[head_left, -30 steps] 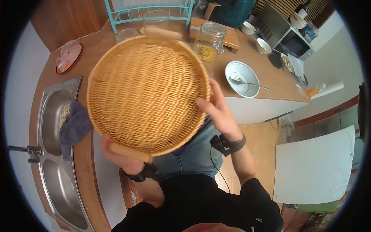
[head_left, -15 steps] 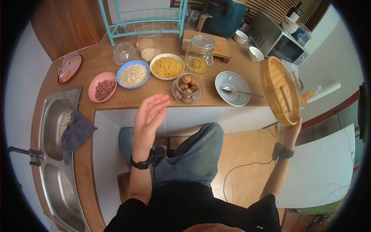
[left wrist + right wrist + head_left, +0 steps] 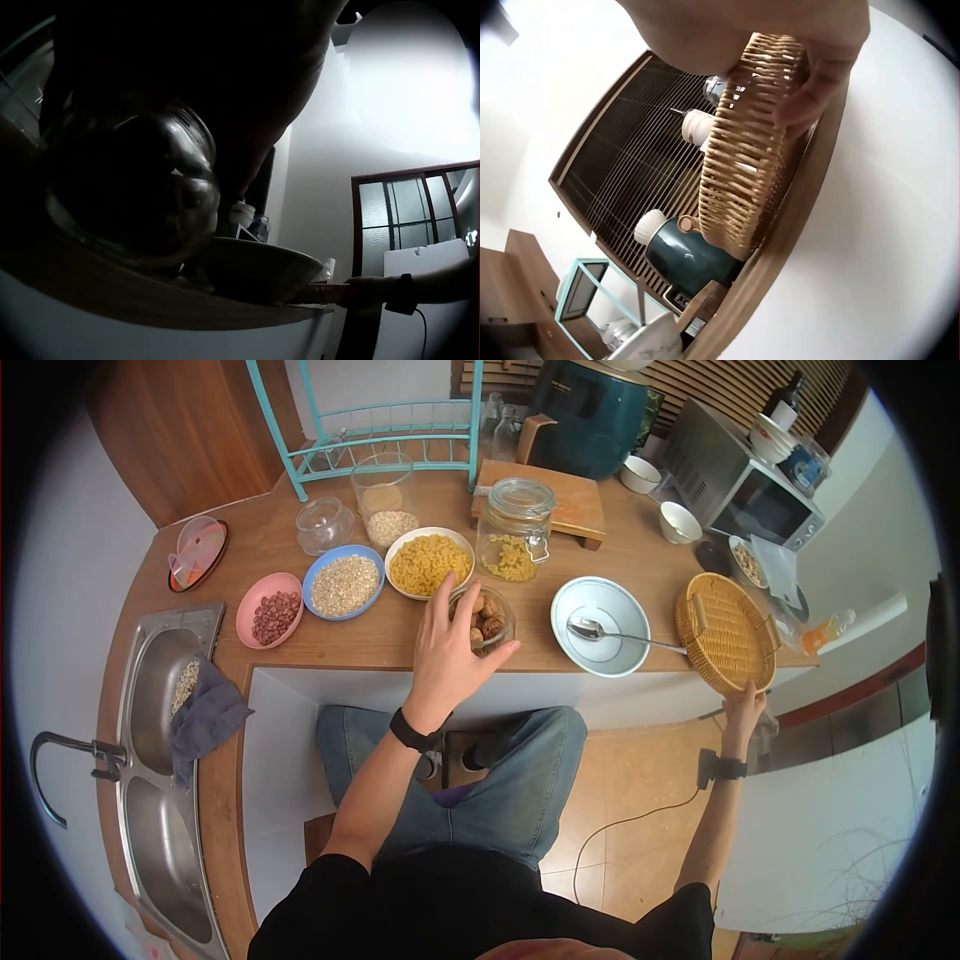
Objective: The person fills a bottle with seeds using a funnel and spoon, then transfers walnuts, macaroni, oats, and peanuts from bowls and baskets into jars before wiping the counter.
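My left hand [image 3: 448, 668] reaches over a glass jar of walnuts [image 3: 491, 622] near the counter's front edge, fingers spread and thumb out on the near side. In the left wrist view the glass jar [image 3: 184, 165] shows dark and close under the hand. At the right end of the counter, my right hand [image 3: 743, 712] holds the near rim of a round wicker tray [image 3: 733, 632] with small handles. The right wrist view shows its woven side [image 3: 739, 169], with the thumb and fingers on either side of the rim. Between the hands is a pale bowl [image 3: 597, 652] with a metal spoon [image 3: 630, 637].
Behind the walnuts stand a bowl of macaroni [image 3: 427, 560], a blue bowl of oats [image 3: 345, 585], a pink bowl of reddish beans [image 3: 275, 617] and a clip-top jar [image 3: 513, 540]. A sink [image 3: 165, 800] with a dark cloth [image 3: 208, 715] is at left, a microwave [image 3: 745, 480] back right.
The wicker tray, first held in both hands before me, was carried right by the right hand and lowered to the counter. My left hand let go of it and moved over the walnut jar.
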A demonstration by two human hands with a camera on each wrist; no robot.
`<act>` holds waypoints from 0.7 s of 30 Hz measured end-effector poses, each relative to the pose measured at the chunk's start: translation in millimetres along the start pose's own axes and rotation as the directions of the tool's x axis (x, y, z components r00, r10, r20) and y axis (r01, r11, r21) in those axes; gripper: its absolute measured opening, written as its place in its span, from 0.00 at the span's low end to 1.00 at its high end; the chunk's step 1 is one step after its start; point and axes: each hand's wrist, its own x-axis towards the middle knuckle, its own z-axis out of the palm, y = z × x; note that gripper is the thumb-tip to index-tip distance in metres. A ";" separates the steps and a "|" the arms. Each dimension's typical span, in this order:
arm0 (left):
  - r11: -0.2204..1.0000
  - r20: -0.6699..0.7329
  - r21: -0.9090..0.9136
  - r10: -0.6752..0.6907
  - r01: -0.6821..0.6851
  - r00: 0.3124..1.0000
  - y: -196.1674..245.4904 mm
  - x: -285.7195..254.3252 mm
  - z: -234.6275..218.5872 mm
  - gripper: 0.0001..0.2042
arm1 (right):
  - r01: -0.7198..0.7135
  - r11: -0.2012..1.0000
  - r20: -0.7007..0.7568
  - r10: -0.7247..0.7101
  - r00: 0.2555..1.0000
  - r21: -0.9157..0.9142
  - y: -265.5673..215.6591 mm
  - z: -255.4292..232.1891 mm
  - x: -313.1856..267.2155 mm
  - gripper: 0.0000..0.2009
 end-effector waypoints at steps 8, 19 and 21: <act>1.000 0.005 0.009 -0.014 0.014 1.000 0.8 9.9 2.4 0.28 | 0.390 0.685 0.093 -0.427 0.899 -0.615 -1.3 13.3 -8.2 0.25; 0.999 0.173 -0.031 0.015 -0.010 0.985 0.3 32.6 -24.4 0.33 | 0.779 0.534 0.384 -0.678 0.627 -0.329 -0.6 114.1 -34.1 0.05; 0.998 0.175 -0.060 0.007 0.003 0.985 0.7 38.5 -40.7 0.34 | 0.739 0.605 0.369 -0.641 0.673 -0.295 -4.3 126.8 -36.5 0.05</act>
